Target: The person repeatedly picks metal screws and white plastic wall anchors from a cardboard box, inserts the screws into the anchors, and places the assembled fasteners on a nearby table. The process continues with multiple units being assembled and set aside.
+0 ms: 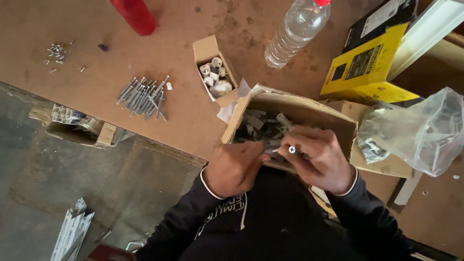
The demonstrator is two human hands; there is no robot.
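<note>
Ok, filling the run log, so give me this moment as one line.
left hand: at cardboard box edge | right hand: grip on white-headed screw | box: grey metal parts | table: loose screw pile

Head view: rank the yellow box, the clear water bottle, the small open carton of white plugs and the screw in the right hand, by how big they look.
1. yellow box
2. clear water bottle, cut off by the frame's top edge, so its rank is unsure
3. small open carton of white plugs
4. screw in the right hand
</note>
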